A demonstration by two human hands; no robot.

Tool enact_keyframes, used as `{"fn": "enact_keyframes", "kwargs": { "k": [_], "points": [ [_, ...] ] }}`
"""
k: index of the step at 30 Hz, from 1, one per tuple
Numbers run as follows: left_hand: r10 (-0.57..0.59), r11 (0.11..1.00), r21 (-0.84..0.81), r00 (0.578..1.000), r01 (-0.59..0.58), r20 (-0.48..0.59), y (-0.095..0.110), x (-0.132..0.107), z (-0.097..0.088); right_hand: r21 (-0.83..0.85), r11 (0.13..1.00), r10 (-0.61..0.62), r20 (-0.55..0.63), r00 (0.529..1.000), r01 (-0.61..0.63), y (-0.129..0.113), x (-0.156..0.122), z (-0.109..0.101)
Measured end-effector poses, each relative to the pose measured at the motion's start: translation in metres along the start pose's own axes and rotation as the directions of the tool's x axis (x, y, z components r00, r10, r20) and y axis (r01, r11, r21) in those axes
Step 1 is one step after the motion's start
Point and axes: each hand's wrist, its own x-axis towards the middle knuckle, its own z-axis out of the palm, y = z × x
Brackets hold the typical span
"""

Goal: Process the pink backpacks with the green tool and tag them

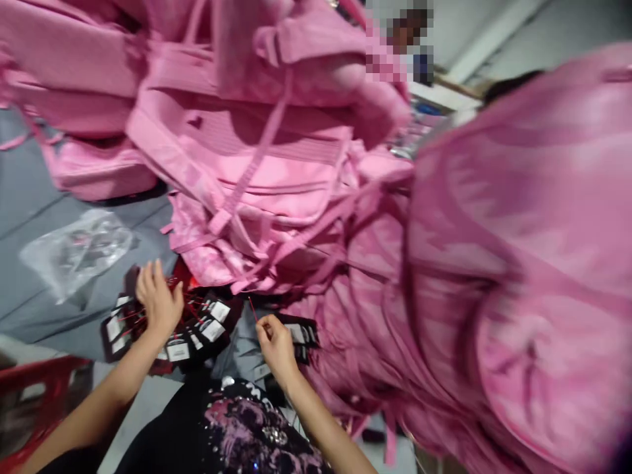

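Note:
My left hand (158,304) rests over a fanned pile of black hang tags (213,329) with white labels and red strings, its fingers stretched out and the thumb apart. Whether a string lies beneath its fingers is hidden. Thumb and forefinger of my right hand (276,345) are pinched on a thin red string (253,309) that sticks up from them. Just right of that hand, more black tags (299,332) lie against a row of pink backpacks (375,283). Pink backpacks with straps (276,158) are heaped beyond both hands.
A clear plastic bag (79,250) holding small items lies on the grey cloth (29,178) at left. A red plastic crate (44,401) stands at lower left. One large pink backpack (533,217) rises close on the right. Part of a person shows behind the heap.

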Motion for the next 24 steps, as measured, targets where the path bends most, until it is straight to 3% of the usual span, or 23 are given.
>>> {"fn": "enact_keyframes", "kwargs": {
  "k": [2, 4, 6, 8, 9, 13, 14, 18, 21, 24],
  "points": [
    [0.198, 0.969, -0.156, 0.980, -0.193, 0.019, 0.031, -0.012, 0.003, 0.089, 0.995, 0.054, -0.122, 0.991, -0.043, 0.015, -0.021, -0.016],
    [0.308, 0.875, -0.455, 0.916, -0.167, 0.257, 0.071, -0.036, 0.011, 0.166, 0.985, 0.089, -0.214, 0.973, -0.054, 0.023, -0.039, -0.022],
    [0.404, 0.763, -0.645, 0.751, 0.038, 0.522, 0.111, -0.069, 0.021, 0.230, 0.972, 0.112, -0.286, 0.952, -0.045, 0.028, -0.052, -0.021],
    [0.482, 0.701, -0.693, 0.603, 0.170, 0.635, 0.143, -0.099, 0.029, 0.283, 0.959, 0.137, -0.354, 0.925, -0.034, 0.031, -0.064, -0.019],
    [0.511, 0.686, -0.703, 0.565, 0.186, 0.648, 0.155, -0.111, 0.032, 0.305, 0.952, 0.149, -0.382, 0.912, -0.028, 0.033, -0.070, -0.020],
    [0.588, 0.676, -0.724, 0.494, 0.136, 0.641, 0.183, -0.132, 0.038, 0.359, 0.933, 0.182, -0.466, 0.866, -0.003, 0.050, -0.095, -0.041],
    [0.610, 0.683, -0.724, 0.473, 0.093, 0.636, 0.188, -0.133, 0.039, 0.354, 0.935, 0.206, -0.517, 0.831, -0.011, 0.057, -0.100, -0.052],
    [0.690, 0.696, -0.706, 0.391, -0.130, 0.609, 0.214, -0.133, 0.048, 0.250, 0.954, 0.300, -0.744, 0.598, -0.167, 0.087, -0.109, -0.098],
    [0.722, 0.687, -0.684, 0.335, -0.246, 0.605, 0.235, -0.137, 0.056, 0.115, 0.958, 0.250, -0.788, 0.563, -0.264, 0.101, -0.106, -0.118],
    [0.714, 0.700, -0.630, 0.308, -0.336, 0.629, 0.253, -0.139, 0.062, 0.074, 0.966, 0.202, -0.820, 0.536, -0.249, 0.106, -0.102, -0.122]
  ]
}}
